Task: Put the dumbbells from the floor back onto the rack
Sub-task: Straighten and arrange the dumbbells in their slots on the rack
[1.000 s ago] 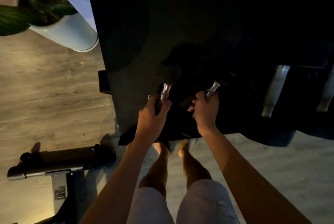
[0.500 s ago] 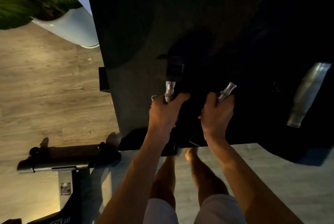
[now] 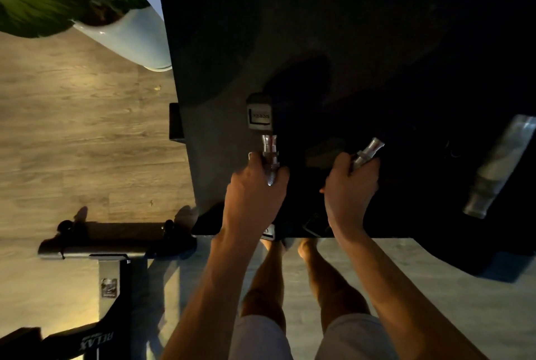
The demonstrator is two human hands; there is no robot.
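Chrome-handled left dumbbell (image 3: pixel 269 156) and right dumbbell (image 3: pixel 367 153) are being gripped by left hand (image 3: pixel 255 194) and right hand (image 3: pixel 351 185) over the black mat (image 3: pixel 217 40) at 12 o'clock, the pickup apparently underway, a steady carry to the rack likely coming next.

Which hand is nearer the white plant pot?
Left. The left hand sits right of and below the white plant pot; the right hand lies farther right again.

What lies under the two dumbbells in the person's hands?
A black mat lies beneath the left dumbbell and the right dumbbell, gripped by the left hand and right hand. Darkness and the hands hide whether either touches it.
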